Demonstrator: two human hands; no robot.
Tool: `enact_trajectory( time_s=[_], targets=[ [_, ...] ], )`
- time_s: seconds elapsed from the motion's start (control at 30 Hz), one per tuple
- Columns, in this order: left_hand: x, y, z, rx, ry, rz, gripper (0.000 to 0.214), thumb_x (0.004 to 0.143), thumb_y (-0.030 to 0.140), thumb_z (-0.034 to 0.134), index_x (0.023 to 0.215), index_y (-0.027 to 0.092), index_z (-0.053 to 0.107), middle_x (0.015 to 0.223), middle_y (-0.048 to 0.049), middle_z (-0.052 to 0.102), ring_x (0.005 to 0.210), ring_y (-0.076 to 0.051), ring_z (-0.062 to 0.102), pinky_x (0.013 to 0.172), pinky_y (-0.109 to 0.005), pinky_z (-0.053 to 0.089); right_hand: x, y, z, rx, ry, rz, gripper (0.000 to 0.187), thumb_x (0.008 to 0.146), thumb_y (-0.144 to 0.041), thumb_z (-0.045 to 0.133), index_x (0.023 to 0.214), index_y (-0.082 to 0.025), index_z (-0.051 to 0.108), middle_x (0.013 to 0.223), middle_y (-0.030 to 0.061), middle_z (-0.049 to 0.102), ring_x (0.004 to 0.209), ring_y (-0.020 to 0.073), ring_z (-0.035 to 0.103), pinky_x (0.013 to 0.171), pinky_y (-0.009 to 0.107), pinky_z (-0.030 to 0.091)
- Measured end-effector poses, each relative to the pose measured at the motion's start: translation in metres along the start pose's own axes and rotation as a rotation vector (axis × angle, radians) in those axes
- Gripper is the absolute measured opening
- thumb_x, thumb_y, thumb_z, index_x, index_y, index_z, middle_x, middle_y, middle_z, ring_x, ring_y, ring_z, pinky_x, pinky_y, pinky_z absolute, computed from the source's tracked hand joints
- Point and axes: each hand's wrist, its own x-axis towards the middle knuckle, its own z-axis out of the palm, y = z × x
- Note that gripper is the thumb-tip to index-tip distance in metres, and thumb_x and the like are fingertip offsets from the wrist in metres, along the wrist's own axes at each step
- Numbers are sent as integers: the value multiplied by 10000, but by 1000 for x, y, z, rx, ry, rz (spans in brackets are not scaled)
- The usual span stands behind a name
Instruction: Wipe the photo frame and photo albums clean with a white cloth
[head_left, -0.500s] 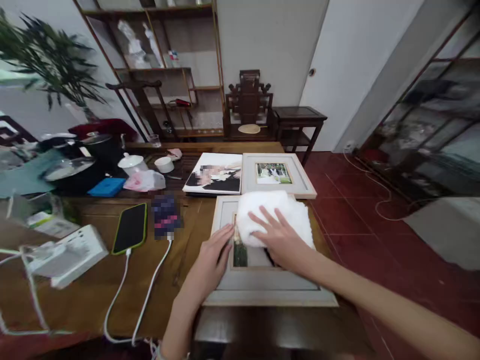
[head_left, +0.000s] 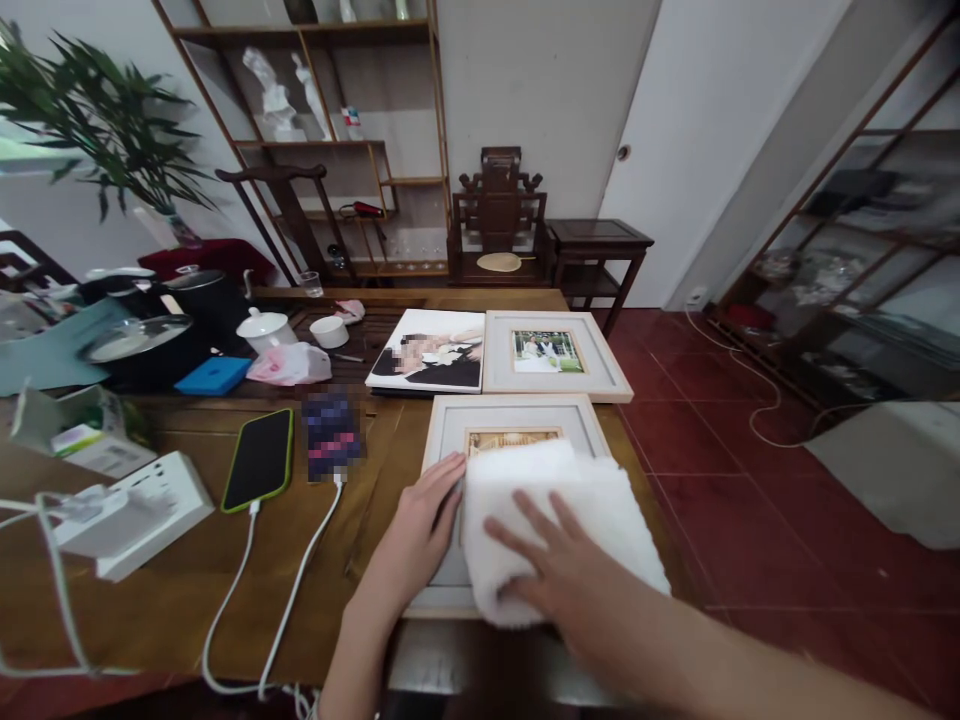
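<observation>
A picture frame (head_left: pixel 517 403) with a pale wood edge and grey mat lies flat at the near edge of the table, part of its picture showing. My left hand (head_left: pixel 421 520) rests on the frame's left side, fingers stretched out and thumb a little apart. A thick, folded white towel (head_left: pixel 600 490) covers the lower right of the frame. My right hand (head_left: pixel 559 560) presses on it from above with spread fingers, the thumb tucked against a fold and gripping the cloth.
Behind lie a second framed photo (head_left: pixel 600 370) and a white-edged photo panel (head_left: pixel 386 370). To the left are a phone (head_left: pixel 259 460) on a white cable, a power strip (head_left: pixel 161 515), a blue box (head_left: pixel 214 375) and a lidded white pot (head_left: pixel 266 328). Red floor tiles (head_left: pixel 720 510) lie right.
My right hand and the towel have slid down the frame toward me, uncovering the top of its picture. The left hand stays at the frame's left side.
</observation>
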Motion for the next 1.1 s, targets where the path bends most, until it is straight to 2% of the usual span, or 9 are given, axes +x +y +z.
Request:
enact_trajectory(
  time_s=[0.13, 0.3, 0.4, 0.53, 0.63, 0.73, 0.87, 0.97, 1.1],
  targets=[
    [-1, -1, 0, 14, -16, -16, 378, 930, 231, 352, 1287, 200, 473, 1373, -79, 480, 1300, -188, 395, 1081, -428, 330, -18, -20, -4, 76, -112, -85, 372, 714, -147, 557, 1060, -261, 636, 1488, 1, 246, 1323, 437, 158, 987, 707, 214],
    [-4, -2, -1, -1, 11, -13, 403, 942, 237, 316, 1335, 236, 405, 1413, -58, 427, 1319, -178, 361, 1095, -415, 302, -5, 1, 8, 30, 84, 18, 518, 690, -85, 526, 1174, -263, 569, 1505, -1, 213, 1371, 325, 63, 1070, 613, 125],
    [-5, 0, -1, -10, 24, -14, 420, 948, 246, 311, 1366, 266, 349, 1449, -43, 370, 1335, -174, 328, 1104, -404, 281, 16, 26, 10, -91, 224, 138, 567, 673, -40, 499, 1207, -223, 547, 1508, 49, 207, 1375, 318, 37, 1070, 600, 121],
    [-5, 2, -2, -30, 42, -6, 434, 955, 244, 294, 1389, 271, 280, 1459, -59, 332, 1349, -182, 290, 1110, -410, 255, 60, 53, -7, -227, 327, 248, 602, 685, -10, 483, 1267, -163, 503, 1502, 105, 208, 1368, 350, 51, 1065, 595, 136],
    [-4, 1, -2, -61, 106, -4, 384, 953, 230, 290, 1336, 245, 309, 1365, -101, 391, 1292, -192, 351, 1088, -417, 277, 95, 59, -18, -276, 314, 239, 555, 736, -33, 480, 1273, -168, 500, 1501, 102, 212, 1361, 383, 56, 1043, 632, 138],
    [-3, -1, 1, -106, 247, -7, 222, 946, 223, 297, 1153, 211, 377, 1170, -110, 429, 1159, -195, 429, 1025, -422, 338, 114, 52, -18, -291, 250, 205, 459, 790, -68, 465, 1227, -180, 547, 1496, 91, 235, 1349, 419, 65, 1001, 695, 131],
    [-4, -5, 6, -198, 349, 9, 101, 946, 256, 297, 1032, 218, 334, 1089, -93, 388, 1099, -198, 419, 973, -433, 364, 103, 32, -8, -255, 199, 155, 422, 764, -113, 528, 1181, -152, 578, 1492, 119, 238, 1336, 454, 70, 979, 726, 131],
    [-7, -5, 7, -260, 368, -23, 197, 945, 329, 310, 1110, 222, 306, 1140, -106, 369, 1161, -218, 374, 1004, -460, 324, 76, 14, 0, -191, 194, 47, 376, 804, -139, 488, 1165, -179, 585, 1492, 98, 246, 1349, 417, 79, 1001, 700, 142],
    [-10, 0, 3, -334, 326, -82, 304, 951, 393, 236, 1196, 225, 299, 1205, -116, 375, 1206, -229, 369, 1034, -460, 292, 42, -12, 7, -91, 90, -96, 360, 788, -234, 559, 1145, -195, 587, 1510, 96, 191, 1344, 437, 40, 993, 717, 107]
  ],
)
